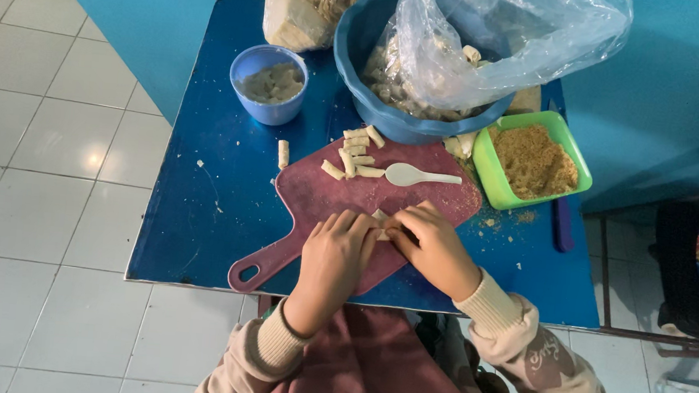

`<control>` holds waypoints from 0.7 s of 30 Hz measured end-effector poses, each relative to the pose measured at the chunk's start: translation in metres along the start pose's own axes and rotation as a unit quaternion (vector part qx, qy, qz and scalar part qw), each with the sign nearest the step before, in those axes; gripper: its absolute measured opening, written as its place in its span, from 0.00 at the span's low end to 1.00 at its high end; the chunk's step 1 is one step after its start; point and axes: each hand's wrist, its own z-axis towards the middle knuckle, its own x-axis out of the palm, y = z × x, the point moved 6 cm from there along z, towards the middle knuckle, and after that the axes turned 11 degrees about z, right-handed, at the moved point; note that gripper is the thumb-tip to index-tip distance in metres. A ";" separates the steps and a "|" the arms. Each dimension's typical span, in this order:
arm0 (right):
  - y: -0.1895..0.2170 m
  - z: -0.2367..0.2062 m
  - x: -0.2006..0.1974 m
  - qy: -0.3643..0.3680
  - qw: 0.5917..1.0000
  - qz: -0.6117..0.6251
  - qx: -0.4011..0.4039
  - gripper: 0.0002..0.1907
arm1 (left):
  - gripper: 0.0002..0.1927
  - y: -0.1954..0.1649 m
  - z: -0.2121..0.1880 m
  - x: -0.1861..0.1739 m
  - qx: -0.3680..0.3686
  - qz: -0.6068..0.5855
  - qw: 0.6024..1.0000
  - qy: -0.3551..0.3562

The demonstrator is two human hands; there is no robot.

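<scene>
Both hands rest on a maroon cutting board [316, 195] on a blue table [213, 210]. My left hand [334, 254] and my right hand [434, 246] press together on a small pale piece of dough wrapper [380, 223], mostly hidden under the fingers. Beyond them on the board lie several small pale rolls [355, 153] and a white plastic spoon [419, 176]. One roll [283, 154] lies off the board on the table.
A small blue bowl of grey paste [269, 84] stands at the back left. A large blue basin [353, 62] holds a clear plastic bag [507, 33]. A green tray of brown crumbs [534, 160] sits at the right. White floor tiles surround the table.
</scene>
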 end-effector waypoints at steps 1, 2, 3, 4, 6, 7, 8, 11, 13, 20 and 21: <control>0.000 0.000 0.000 -0.005 1.000 0.003 0.013 0.05 | 0.04 0.002 0.000 0.001 -0.006 -0.008 1.000 0.005; 0.000 0.000 0.000 -0.009 1.000 0.006 0.026 0.05 | 0.03 0.003 0.001 0.003 -0.013 -0.015 1.000 0.010; 0.001 0.001 -0.001 -0.014 0.999 0.008 0.039 0.05 | 0.03 0.004 0.002 0.004 -0.020 -0.023 0.999 0.015; 0.002 0.001 -0.001 -0.016 0.999 0.007 0.038 0.06 | 0.03 0.005 0.002 0.005 -0.024 -0.030 0.999 0.020; 0.004 0.002 -0.002 -0.020 0.999 0.003 0.035 0.07 | 0.04 0.007 0.004 0.007 -0.031 -0.044 0.998 0.030; 0.006 0.003 -0.001 -0.019 0.999 -0.004 0.025 0.07 | 0.05 0.008 0.006 0.007 -0.035 -0.050 0.998 0.027; 0.007 0.003 -0.001 -0.018 1.000 -0.011 0.016 0.07 | 0.07 0.008 0.007 0.007 -0.040 -0.056 0.997 0.023; 0.017 -0.002 -0.003 -0.046 0.992 -0.108 -0.050 0.08 | 0.11 0.008 0.010 0.008 -0.037 -0.086 0.995 0.033; 0.023 -0.008 0.000 -0.047 0.983 -0.156 -0.087 0.10 | 0.13 0.007 0.009 0.005 -0.013 -0.092 0.995 0.025; 0.027 -0.018 0.004 -0.023 0.973 -0.180 -0.145 0.18 | 0.09 0.001 -0.006 -0.007 0.115 -0.014 0.993 0.009; 0.027 -0.018 0.006 -0.023 0.970 -0.191 -0.149 0.18 | 0.09 0.001 -0.007 -0.007 0.126 0.002 0.992 0.006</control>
